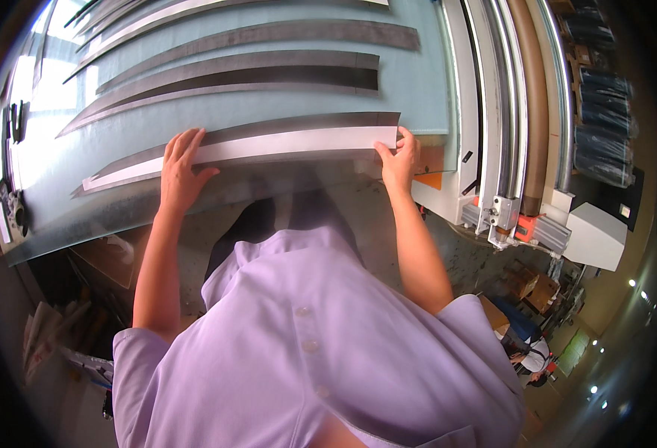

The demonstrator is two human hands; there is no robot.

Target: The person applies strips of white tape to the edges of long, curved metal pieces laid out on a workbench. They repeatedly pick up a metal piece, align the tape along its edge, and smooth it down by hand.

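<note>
A long white strip (306,140) lies lengthwise on a dark grey, slightly curved strip (328,122) near the front edge of a glass-topped table (418,106). The grey material shows along both long sides of the white one. My left hand (180,171) rests on the strips left of their middle, fingers spread and thumb out to the side. At the squared right end, my right hand (402,162) has its thumb on the white strip and its fingers curled around the end edge. Towards the left, both strips taper.
Beyond lie more curved dark strips (328,35), one with a blackish centre (306,79). Rails and a brown roller (530,101) run along the right, ending in a white housing (594,235). Plastic-wrapped bundles (603,151) line the far right. Another person (533,358) is in the background.
</note>
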